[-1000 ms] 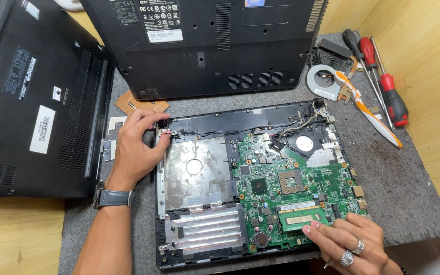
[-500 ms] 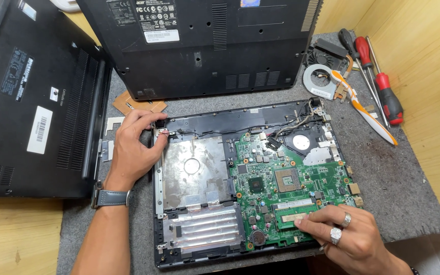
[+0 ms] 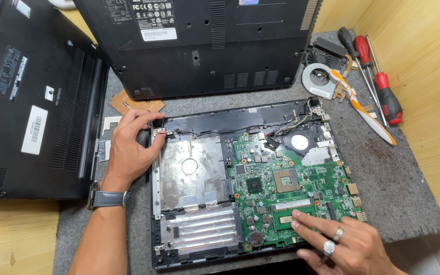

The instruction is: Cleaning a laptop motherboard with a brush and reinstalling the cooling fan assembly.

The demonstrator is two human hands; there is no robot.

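An opened laptop base (image 3: 215, 122) lies on a grey mat, with its green motherboard (image 3: 291, 183) exposed on the right and silver metal shielding (image 3: 192, 170) on the left. My left hand (image 3: 131, 150), a watch on its wrist, grips the base's top-left corner. My right hand (image 3: 339, 242), wearing two rings, rests its fingertips on the green memory module (image 3: 294, 216) near the motherboard's lower edge.
A closed black laptop (image 3: 31, 97) lies at the left and another black laptop underside (image 3: 204, 46) at the back. A cooling fan (image 3: 322, 76), a white and orange tool (image 3: 365, 109) and red-handled screwdrivers (image 3: 383, 86) lie at the right by a wooden wall.
My right hand has moved up from the front edge onto the memory module on the motherboard. My left hand has stayed at the top-left corner.
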